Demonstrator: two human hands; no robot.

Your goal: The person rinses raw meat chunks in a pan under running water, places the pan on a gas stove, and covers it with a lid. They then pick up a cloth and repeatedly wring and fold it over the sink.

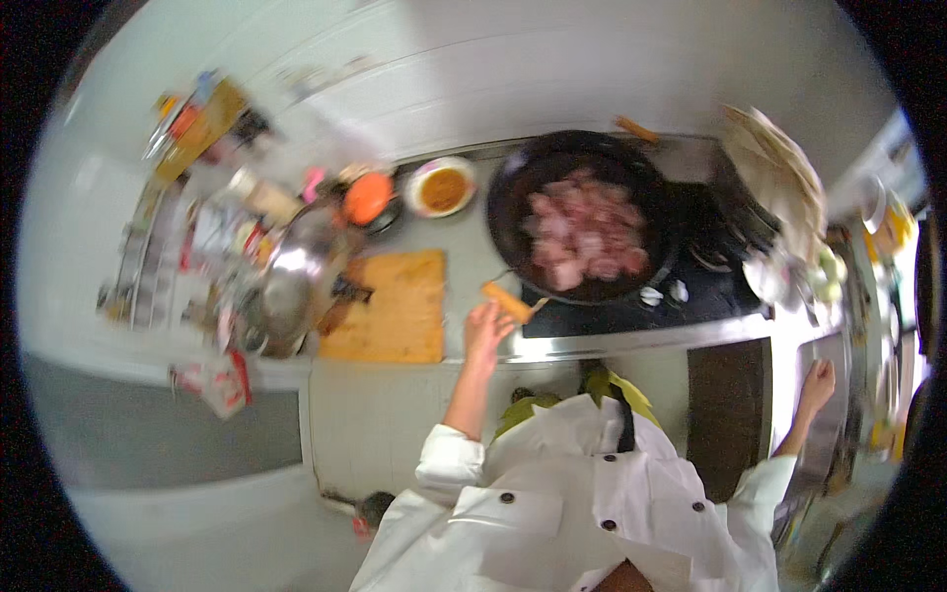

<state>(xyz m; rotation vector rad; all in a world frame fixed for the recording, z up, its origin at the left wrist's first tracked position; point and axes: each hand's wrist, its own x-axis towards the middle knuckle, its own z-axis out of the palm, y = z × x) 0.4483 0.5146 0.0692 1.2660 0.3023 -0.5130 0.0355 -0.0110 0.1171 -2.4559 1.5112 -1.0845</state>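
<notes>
A large dark wok (507,185) filled with chunks of raw-looking meat (588,229) sits on the black stove top. My left hand (488,325) is at the wooden handle (507,302) on the wok's near left side, with its fingers at the handle; blur hides how firmly they close on it. Off to the right, past the counter's front edge, my right hand (819,381) is held low with curled fingers, and nothing shows in it. Another wooden handle (636,129) stands out at the wok's far side. Two small white pieces (664,295) lie on the stove near the wok.
Left of the wok are a wooden cutting board (403,311), a bowl of brown sauce (444,189), an orange round thing (368,198) and a shiny metal bowl (288,288) amid clutter. A beige cloth (784,170) hangs at the right rear.
</notes>
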